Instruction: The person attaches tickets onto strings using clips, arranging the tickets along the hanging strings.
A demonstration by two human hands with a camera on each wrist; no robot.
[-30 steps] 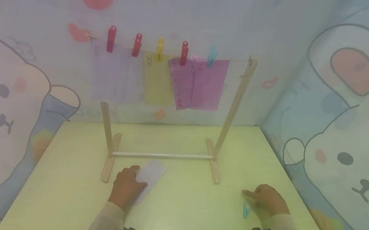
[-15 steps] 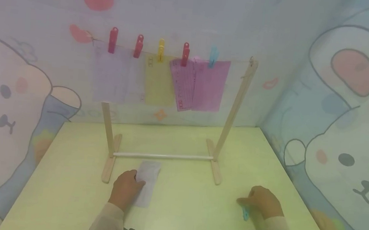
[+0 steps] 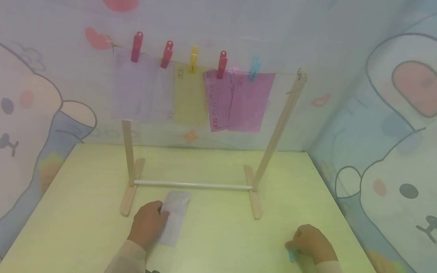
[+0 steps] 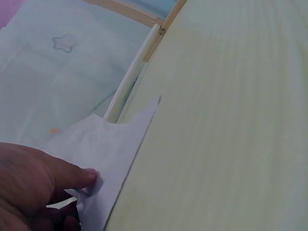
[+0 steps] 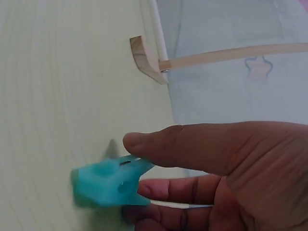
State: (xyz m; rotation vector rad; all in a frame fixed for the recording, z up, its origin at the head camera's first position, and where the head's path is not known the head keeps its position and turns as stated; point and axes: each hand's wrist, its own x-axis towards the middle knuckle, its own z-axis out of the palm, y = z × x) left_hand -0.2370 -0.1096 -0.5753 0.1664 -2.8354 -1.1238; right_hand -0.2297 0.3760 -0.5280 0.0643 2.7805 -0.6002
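At the table's left front, my left hand [image 3: 148, 223] holds a pale paper slip [image 3: 175, 219] by its near left side. The left wrist view shows the thumb lying on the paper [image 4: 120, 144] and the other fingers curled underneath. Over at the right, my right hand [image 3: 313, 243] pinches a small blue clothespin [image 3: 291, 256], mostly covered by the fingers in the head view. Seen from the right wrist, thumb and fingers take the two handle ends of the clothespin [image 5: 108, 185], and its tip points away from the hand, close over the tabletop.
Behind the hands stands a wooden rack with an upright post [image 3: 278, 130] and a white crossbar [image 3: 193, 185]. From its string hang pale sheets [image 3: 133, 89], a yellow sheet [image 3: 190, 98] and pink sheets [image 3: 249, 104], held by red, yellow and blue clips. Printed walls enclose the table [image 3: 225, 244].
My right hand has come down over the blue clothespin and closed its thumb and fingers on it. The paper slip in my left hand has turned to lie straighter.
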